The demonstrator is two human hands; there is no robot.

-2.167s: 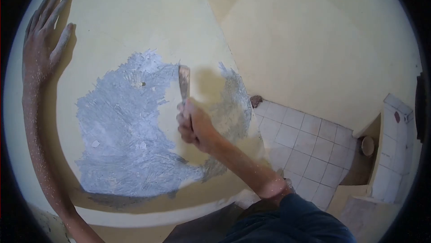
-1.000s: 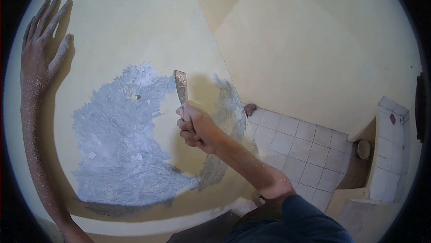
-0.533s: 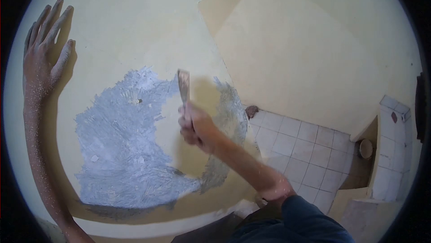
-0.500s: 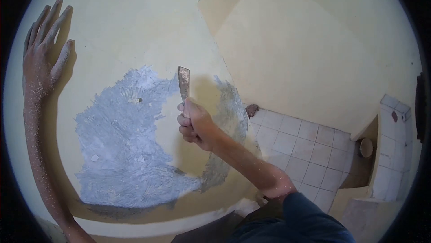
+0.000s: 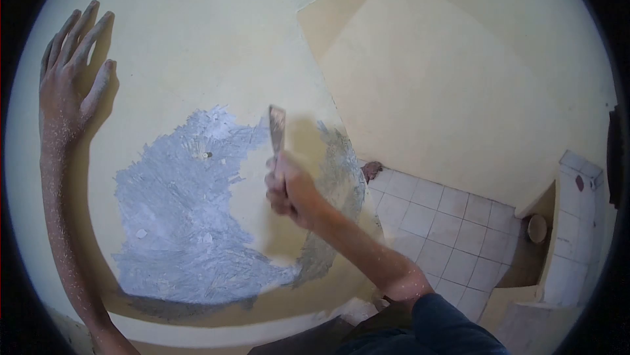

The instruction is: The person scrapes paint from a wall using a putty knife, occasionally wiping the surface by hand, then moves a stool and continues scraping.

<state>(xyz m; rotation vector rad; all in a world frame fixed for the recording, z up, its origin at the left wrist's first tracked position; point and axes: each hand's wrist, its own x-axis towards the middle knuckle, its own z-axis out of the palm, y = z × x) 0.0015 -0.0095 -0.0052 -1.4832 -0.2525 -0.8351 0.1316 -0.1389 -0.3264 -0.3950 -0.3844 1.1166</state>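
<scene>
My right hand (image 5: 289,187) is wrapped round the handle of a paint scraper (image 5: 277,125), its flat metal blade pointing up the wall and slightly blurred. The blade is at the upper right edge of a grey scraped patch (image 5: 177,217) on the cream-painted wall (image 5: 190,46). The fist covers most of the handle. Far to the left, my left hand (image 5: 69,86) lies against the wall with fingers spread and holds nothing. Pale dust speckles this hand and its forearm.
A ledge (image 5: 216,332) runs along the wall's foot. Past the wall's right edge lies a white tiled floor (image 5: 453,224), with a brown lump (image 5: 372,170) in its corner. A round bowl-like container (image 5: 537,228) stands under a tiled counter (image 5: 569,237) at the right.
The whole view has shifted slightly, so wall and hands appear a little lower and further right. The scraper, still in my right hand, stays close to the same patch edge.
</scene>
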